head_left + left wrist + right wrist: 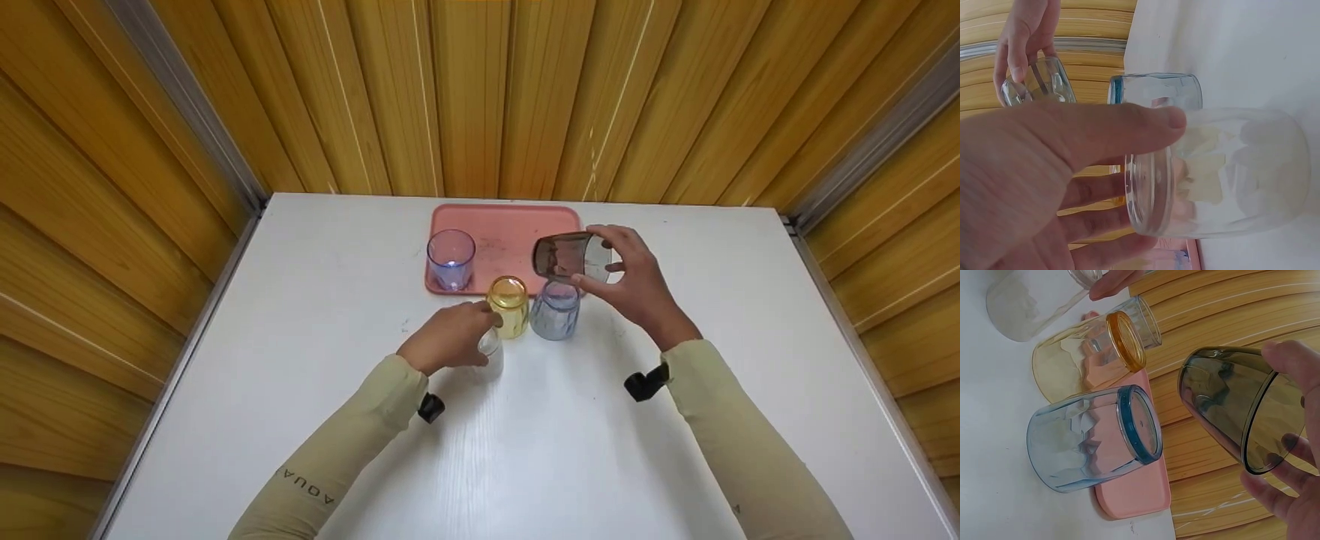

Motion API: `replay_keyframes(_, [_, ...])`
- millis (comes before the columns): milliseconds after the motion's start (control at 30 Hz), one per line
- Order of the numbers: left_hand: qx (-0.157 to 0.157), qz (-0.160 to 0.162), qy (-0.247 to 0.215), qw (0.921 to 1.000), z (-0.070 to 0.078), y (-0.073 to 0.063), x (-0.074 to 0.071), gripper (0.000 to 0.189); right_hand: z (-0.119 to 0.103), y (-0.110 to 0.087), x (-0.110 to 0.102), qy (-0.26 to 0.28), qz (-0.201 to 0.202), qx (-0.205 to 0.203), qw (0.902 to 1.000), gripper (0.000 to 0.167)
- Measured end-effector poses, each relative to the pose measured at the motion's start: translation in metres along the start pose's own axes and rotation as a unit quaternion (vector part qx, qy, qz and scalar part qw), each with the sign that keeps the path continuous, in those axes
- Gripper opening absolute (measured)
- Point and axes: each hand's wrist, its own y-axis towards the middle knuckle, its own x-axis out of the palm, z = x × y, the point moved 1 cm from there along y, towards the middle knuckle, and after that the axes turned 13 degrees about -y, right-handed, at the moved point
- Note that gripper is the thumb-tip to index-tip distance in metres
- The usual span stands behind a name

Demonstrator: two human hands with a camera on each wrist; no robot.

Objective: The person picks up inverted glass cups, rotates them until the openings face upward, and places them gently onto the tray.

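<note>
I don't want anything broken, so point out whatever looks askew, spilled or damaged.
The dark glass is tipped on its side, but the right hand holds it, so that's likely deliberate. Faint dark marks show on the pink tray; I can't tell whether they're scuffs or dirt. No spill or crack is visible.

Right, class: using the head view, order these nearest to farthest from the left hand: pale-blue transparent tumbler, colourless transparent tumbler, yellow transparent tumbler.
1. Colourless tumbler: in the left hand.
2. Yellow tumbler: just beyond, to the right.
3. Pale-blue tumbler: farther right.
</note>
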Motion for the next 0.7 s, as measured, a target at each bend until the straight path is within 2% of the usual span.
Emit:
replay_keyframes(333, [0.000, 0.010, -0.002, 0.9999, 0.0023, -0.0007, -0.0010, 0.055, 0.0021, 0.0018, 0.0016, -0.012, -0.002, 0.006, 0.9999, 0.070])
replay_keyframes(700, [0.003, 0.019, -0.033, 0.9993, 0.0010, -0.0002, -0.0011, 0.056, 0.0065, 0.0061, 0.0045, -0.015, -0.008, 0.024, 0.9996, 0.070])
